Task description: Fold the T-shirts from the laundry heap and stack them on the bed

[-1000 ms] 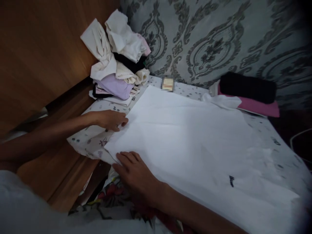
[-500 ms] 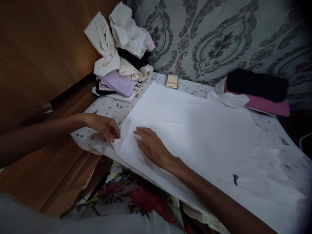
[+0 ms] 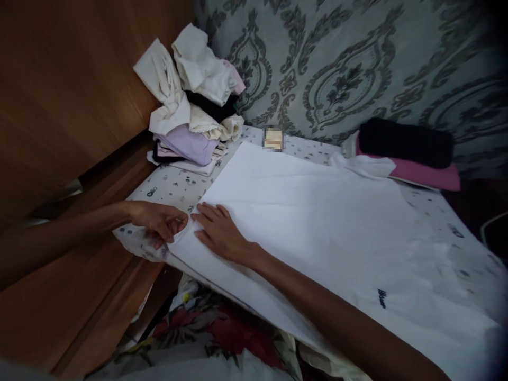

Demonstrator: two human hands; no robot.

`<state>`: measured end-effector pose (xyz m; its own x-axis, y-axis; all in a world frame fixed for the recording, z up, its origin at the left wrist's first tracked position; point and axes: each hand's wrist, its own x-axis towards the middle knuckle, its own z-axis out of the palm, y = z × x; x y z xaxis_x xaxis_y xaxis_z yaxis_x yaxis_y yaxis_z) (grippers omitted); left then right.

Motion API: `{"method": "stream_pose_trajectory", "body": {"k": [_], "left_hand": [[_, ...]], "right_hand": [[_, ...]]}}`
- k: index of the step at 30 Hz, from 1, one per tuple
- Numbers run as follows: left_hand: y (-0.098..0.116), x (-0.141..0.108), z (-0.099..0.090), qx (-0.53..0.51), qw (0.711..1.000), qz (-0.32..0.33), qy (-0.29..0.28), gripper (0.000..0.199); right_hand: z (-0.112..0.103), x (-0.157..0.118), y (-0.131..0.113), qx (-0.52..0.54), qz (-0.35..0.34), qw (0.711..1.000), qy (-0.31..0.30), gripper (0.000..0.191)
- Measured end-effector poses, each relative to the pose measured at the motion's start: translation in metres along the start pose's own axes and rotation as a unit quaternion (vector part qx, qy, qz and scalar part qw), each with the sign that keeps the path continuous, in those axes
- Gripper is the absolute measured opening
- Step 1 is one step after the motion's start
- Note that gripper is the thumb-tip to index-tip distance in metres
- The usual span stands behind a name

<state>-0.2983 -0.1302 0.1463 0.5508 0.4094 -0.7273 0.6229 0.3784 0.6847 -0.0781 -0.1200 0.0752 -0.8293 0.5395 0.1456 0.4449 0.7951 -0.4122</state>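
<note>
A white T-shirt (image 3: 301, 211) lies spread over the surface in the head view, with a small dark print near its lower right part. My left hand (image 3: 161, 221) pinches the shirt's left edge near the corner. Just right of it, my right hand (image 3: 218, 230) rests flat on the fabric, fingers stretched toward that edge. The cloth between the two hands looks mostly smooth, with faint creases farther back.
A patterned sheet (image 3: 159, 185) covers the surface beneath. Stacked clothes (image 3: 190, 143) stand at the back left beside a wooden panel (image 3: 71, 69). Folded black cloth (image 3: 407, 142) and pink cloth (image 3: 432, 176) lie at the back right. A small blurred item (image 3: 273, 139) sits near the patterned wall.
My right hand has slid left toward the shirt's edge and lies flatter. My left hand has moved slightly left and down with the pinched edge; the fold there has flattened.
</note>
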Motion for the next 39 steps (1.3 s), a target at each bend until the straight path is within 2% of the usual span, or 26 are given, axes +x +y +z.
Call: {"method": "stream_pose_trajectory", "body": {"k": [4,8,10,12,14,16,18,20,22,23,25,27,30,33,35,37,39], "left_hand": [[-0.01,-0.001,-0.004,0.005,1.0,-0.01,-0.005,0.032],[-0.005,-0.007,-0.021,0.054,0.998,-0.033,-0.018,0.038],[0.007,-0.005,-0.032,0.103,0.994,-0.026,0.004,0.036],[0.024,0.006,-0.038,0.154,0.986,0.025,0.061,0.033],[0.046,0.028,-0.033,0.206,0.959,0.123,0.153,0.03],[0.067,0.058,-0.018,0.263,0.91,0.216,0.236,0.029],[0.085,0.091,0.003,0.327,0.867,0.27,0.26,0.039],[0.095,0.122,0.02,0.39,0.843,0.288,0.234,0.056],[0.1,0.149,0.024,0.44,0.824,0.286,0.213,0.063],[0.1,0.16,0.02,0.458,0.816,0.277,0.217,0.064],[0.099,0.178,0.0,0.484,0.798,0.25,0.256,0.064],[0.096,0.19,-0.031,0.498,0.779,0.209,0.317,0.062],[0.096,0.2,-0.077,0.5,0.749,0.134,0.413,0.059],[0.104,0.213,-0.098,0.499,0.712,0.107,0.482,0.059],[0.112,0.224,-0.096,0.51,0.708,0.154,0.463,0.06],[0.121,0.237,-0.092,0.522,0.717,0.207,0.413,0.059],[0.129,0.247,-0.095,0.523,0.725,0.212,0.395,0.058]], "right_hand": [[0.007,0.009,-0.011,-0.032,-0.001,0.999,-0.004,0.048],[0.013,0.012,-0.019,-0.08,-0.014,0.996,0.029,0.05],[0.015,0.012,-0.024,-0.117,-0.027,0.992,0.047,0.047],[0.015,0.012,-0.033,-0.157,-0.049,0.984,0.063,0.045],[0.014,0.011,-0.043,-0.198,-0.07,0.975,0.076,0.042],[0.01,0.009,-0.053,-0.238,-0.096,0.963,0.081,0.039],[0.0,0.004,-0.059,-0.277,-0.144,0.947,0.076,0.037],[-0.013,-0.007,-0.057,-0.295,-0.22,0.928,0.061,0.036],[-0.028,-0.023,-0.044,-0.275,-0.25,0.927,0.05,0.033],[-0.034,-0.033,-0.034,-0.254,-0.235,0.937,0.053,0.031],[-0.046,-0.057,-0.007,-0.207,-0.143,0.965,0.078,0.033],[-0.056,-0.083,0.024,-0.173,-0.014,0.978,0.115,0.034],[-0.068,-0.117,0.068,-0.146,0.157,0.966,0.142,0.032],[-0.078,-0.136,0.102,-0.14,0.217,0.956,0.14,0.032],[-0.084,-0.143,0.123,-0.144,0.227,0.952,0.149,0.032],[-0.093,-0.149,0.148,-0.151,0.243,0.944,0.166,0.034],[-0.106,-0.157,0.177,-0.149,0.278,0.929,0.195,0.035]]}}
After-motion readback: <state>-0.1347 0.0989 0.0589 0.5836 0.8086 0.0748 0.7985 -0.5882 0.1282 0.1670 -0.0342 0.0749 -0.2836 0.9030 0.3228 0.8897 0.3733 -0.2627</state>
